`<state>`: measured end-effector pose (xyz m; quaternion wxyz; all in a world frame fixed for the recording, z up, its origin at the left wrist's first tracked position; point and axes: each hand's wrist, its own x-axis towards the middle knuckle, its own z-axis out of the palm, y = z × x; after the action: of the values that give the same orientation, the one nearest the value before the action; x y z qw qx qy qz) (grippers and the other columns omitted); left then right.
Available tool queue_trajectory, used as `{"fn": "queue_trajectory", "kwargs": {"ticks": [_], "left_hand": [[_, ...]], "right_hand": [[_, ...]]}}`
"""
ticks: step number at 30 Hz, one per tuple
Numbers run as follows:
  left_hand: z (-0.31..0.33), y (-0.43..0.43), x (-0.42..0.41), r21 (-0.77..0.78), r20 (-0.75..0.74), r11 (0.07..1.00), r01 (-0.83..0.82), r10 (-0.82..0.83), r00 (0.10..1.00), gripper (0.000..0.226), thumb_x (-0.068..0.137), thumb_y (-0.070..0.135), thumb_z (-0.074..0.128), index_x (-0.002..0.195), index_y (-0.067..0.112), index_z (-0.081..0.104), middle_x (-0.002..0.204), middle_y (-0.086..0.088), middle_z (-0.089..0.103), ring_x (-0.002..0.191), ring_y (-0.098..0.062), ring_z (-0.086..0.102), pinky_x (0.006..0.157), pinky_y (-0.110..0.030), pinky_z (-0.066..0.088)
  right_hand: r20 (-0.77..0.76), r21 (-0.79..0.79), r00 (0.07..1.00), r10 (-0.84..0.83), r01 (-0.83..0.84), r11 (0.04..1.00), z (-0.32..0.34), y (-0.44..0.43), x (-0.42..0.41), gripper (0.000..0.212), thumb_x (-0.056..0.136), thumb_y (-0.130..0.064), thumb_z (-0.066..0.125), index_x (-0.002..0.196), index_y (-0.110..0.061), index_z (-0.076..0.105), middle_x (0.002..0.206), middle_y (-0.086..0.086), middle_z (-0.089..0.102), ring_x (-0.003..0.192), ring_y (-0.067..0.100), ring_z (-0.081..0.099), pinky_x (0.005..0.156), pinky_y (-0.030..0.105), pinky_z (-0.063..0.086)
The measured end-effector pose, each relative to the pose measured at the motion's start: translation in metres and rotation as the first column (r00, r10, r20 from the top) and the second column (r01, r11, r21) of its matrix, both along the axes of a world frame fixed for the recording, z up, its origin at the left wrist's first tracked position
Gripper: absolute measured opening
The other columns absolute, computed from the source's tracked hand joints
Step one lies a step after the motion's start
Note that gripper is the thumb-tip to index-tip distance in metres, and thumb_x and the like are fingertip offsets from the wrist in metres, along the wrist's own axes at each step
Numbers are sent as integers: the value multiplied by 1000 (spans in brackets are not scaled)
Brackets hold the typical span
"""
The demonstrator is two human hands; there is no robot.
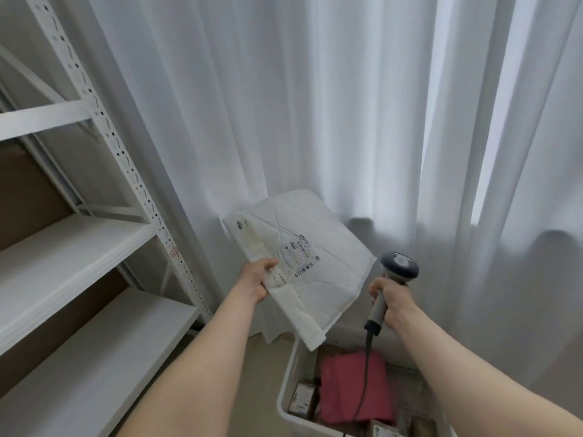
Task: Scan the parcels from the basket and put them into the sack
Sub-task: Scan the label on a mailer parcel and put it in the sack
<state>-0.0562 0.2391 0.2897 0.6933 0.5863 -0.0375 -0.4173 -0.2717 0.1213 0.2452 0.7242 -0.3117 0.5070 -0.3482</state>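
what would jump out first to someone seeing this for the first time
A white padded mailer, held up mid-frame by the left hand with its label facing the camera. Just right of it, the right hand grips a grey barcode scanner. Below, a pink parcel lies in the white basket.

the label (300, 257) on the parcel (334, 279) is unreadable.

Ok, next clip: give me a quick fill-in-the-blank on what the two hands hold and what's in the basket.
The left hand holds up a padded parcel whose colour is ____.
The right hand grips the handle of a corded ____.
Down in the basket, the biggest parcel in view is ____.
Missing words: white; scanner; pink.
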Motion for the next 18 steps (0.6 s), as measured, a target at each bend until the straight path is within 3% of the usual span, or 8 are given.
{"fn": "queue_trajectory", "kwargs": {"ticks": [4,6,8,11,15,18], "left_hand": [[12,11,14,44,90,999,-18,14,996,20,87,-15,49,81,2,57,83,-17,60,67,-28,60,86,-58,47],[16,16,18,29,90,999,-27,25,996,21,86,-15,50,80,3,59,79,-16,63,64,-26,62,88,-59,46],[17,21,21,-43,42,999,-16,18,999,19,88,-13,48,91,2,60,77,-16,68,74,-30,62,93,-60,44],[18,26,22,-186,-86,981,-50,35,996,29,93,-5,44,118,2,55,103,-17,65,86,-33,61,92,-58,43],[22,33,14,-294,-183,955,-45,-10,983,33,95,-1,41,126,2,52,108,-21,64,107,-38,58,103,-55,37],[23,41,11,-296,-182,955,-24,-32,983,41,94,-2,41,134,1,47,130,-24,54,122,-38,51,100,-54,40]], "right_hand": [[114,-17,980,163,-162,987,19,12,13,20,82,3,65,95,-10,59,73,7,56,61,18,51,58,30,44],[126,-56,960,252,-246,968,28,18,22,23,81,-3,70,101,-9,60,76,7,58,61,17,51,57,31,45],[144,-62,955,259,-252,966,33,25,33,28,81,-7,73,106,-9,61,82,7,58,65,18,52,59,32,47],[160,-18,971,176,-175,984,37,30,43,26,81,-11,75,103,-14,63,86,5,59,75,20,54,68,36,49],[316,38,929,192,-214,976,40,31,46,18,81,-4,72,92,-19,67,90,5,69,83,25,64,76,40,53],[261,-58,942,209,-201,978,44,33,57,24,81,6,66,99,-11,68,96,11,69,83,28,64,81,43,53]]}}
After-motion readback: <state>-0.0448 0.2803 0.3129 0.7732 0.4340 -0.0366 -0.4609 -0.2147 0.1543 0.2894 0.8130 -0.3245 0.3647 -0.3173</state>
